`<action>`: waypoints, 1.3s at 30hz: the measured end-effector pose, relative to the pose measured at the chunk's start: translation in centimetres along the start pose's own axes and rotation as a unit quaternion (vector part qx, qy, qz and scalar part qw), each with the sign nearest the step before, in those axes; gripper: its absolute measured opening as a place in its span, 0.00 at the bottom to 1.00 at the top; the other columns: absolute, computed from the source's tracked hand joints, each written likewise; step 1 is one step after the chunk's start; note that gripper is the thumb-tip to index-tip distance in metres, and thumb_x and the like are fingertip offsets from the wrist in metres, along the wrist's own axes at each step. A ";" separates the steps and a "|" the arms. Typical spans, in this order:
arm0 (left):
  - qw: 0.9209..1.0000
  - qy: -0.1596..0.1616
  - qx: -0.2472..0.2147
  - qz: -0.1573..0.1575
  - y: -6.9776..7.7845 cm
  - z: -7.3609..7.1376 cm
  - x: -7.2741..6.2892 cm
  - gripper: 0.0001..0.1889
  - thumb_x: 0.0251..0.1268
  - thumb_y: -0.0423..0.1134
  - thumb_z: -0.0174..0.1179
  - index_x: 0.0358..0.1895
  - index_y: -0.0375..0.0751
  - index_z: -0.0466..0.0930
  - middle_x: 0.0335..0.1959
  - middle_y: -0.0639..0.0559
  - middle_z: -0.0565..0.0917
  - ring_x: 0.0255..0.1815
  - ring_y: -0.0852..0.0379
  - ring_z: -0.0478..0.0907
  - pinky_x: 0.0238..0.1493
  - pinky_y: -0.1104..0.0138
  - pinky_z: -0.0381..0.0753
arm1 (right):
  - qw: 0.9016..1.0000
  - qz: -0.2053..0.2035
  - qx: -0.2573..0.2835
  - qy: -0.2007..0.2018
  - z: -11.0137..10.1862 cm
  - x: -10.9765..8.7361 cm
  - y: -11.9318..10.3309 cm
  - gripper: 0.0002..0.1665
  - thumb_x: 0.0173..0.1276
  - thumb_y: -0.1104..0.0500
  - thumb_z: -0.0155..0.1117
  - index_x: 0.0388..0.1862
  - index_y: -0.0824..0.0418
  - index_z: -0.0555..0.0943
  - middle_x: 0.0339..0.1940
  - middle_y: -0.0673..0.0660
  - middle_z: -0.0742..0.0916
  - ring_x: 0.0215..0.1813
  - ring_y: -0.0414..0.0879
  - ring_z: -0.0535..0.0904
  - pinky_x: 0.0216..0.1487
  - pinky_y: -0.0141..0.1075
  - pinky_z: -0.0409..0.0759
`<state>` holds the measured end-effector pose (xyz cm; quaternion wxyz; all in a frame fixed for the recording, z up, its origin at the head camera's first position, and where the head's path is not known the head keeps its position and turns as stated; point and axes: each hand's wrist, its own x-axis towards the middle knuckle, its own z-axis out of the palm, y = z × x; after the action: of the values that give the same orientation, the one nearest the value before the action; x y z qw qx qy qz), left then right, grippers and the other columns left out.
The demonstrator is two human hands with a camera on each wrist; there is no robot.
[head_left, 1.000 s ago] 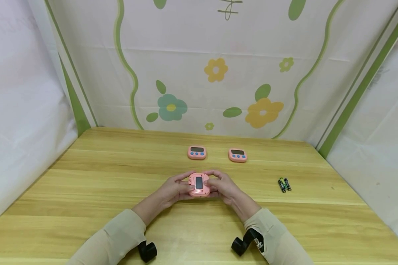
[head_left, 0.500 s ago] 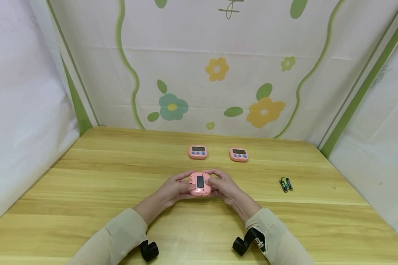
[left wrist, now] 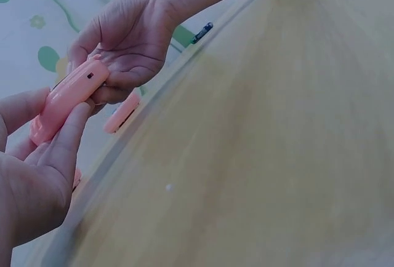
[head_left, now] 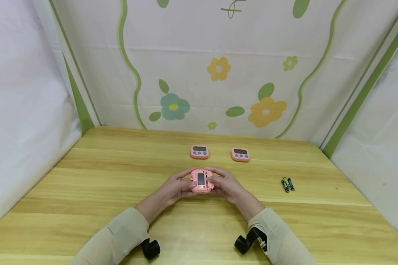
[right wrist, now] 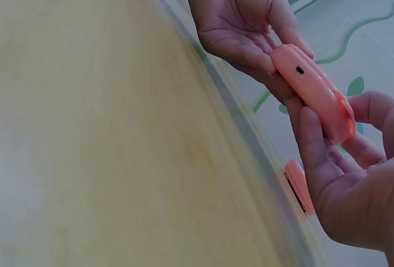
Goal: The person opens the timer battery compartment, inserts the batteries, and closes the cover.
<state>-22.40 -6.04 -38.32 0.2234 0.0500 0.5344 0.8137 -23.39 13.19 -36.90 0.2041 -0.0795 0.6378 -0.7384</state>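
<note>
Both hands hold a pink digital timer (head_left: 201,189) above the table, its back with a dark grey rectangle facing up in the head view. My left hand (head_left: 176,189) grips the left side, thumb on the back. The right hand (head_left: 229,187) pinches the right side, its thumb on a pink cover piece that stands out from the edge. In the left wrist view the timer (left wrist: 66,101) shows its smooth edge with a small dark slot. The right wrist view shows that edge of the timer (right wrist: 317,95) too, with fingers below and thumbs above.
Two more pink timers, one behind the hands (head_left: 199,152) and one to its right (head_left: 240,155), lie screen up with blue buttons. Several small batteries (head_left: 287,184) lie together at the right of the wooden table (head_left: 119,165). A flower-patterned cloth (head_left: 192,73) hangs behind.
The pink cover piece at the timer's right side has shifted outward, opening a gap beside the grey rectangle. Both hands keep their hold; the view has drifted slightly.
</note>
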 end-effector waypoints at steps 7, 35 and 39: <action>1.000 0.012 -0.010 0.000 0.1 0.1 0.1 0.30 0.54 0.23 0.51 0.63 0.39 0.57 0.42 0.36 0.75 0.33 0.53 0.77 0.39 0.59 0.77 | 1.000 -0.012 -0.007 -0.002 -0.4 0.0 -0.2 0.27 0.59 0.67 0.55 0.59 0.67 0.64 0.33 0.60 0.82 0.31 0.46 0.79 0.35 0.39 0.79; 1.000 0.018 -0.003 -0.003 -0.1 -0.1 0.1 0.31 0.54 0.24 0.51 0.63 0.41 0.56 0.43 0.37 0.74 0.31 0.53 0.77 0.41 0.60 0.76 | 0.990 -0.020 -0.075 0.115 -0.9 0.1 -1.1 0.15 0.59 0.72 0.52 0.46 0.74 0.72 0.24 0.57 0.79 0.22 0.41 0.75 0.28 0.32 0.77; 1.000 0.019 -0.006 -0.003 -0.2 -0.1 0.1 0.31 0.55 0.23 0.51 0.64 0.41 0.56 0.43 0.38 0.74 0.31 0.54 0.77 0.41 0.60 0.76 | 0.993 -0.021 -0.071 0.089 -1.2 0.0 -1.4 0.16 0.60 0.73 0.50 0.48 0.76 0.71 0.26 0.57 0.79 0.24 0.41 0.75 0.30 0.31 0.77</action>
<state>-22.47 -5.99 -38.57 0.2156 0.0319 0.5338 0.8170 -24.12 14.45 -35.79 0.1247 -0.0415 0.7023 -0.6996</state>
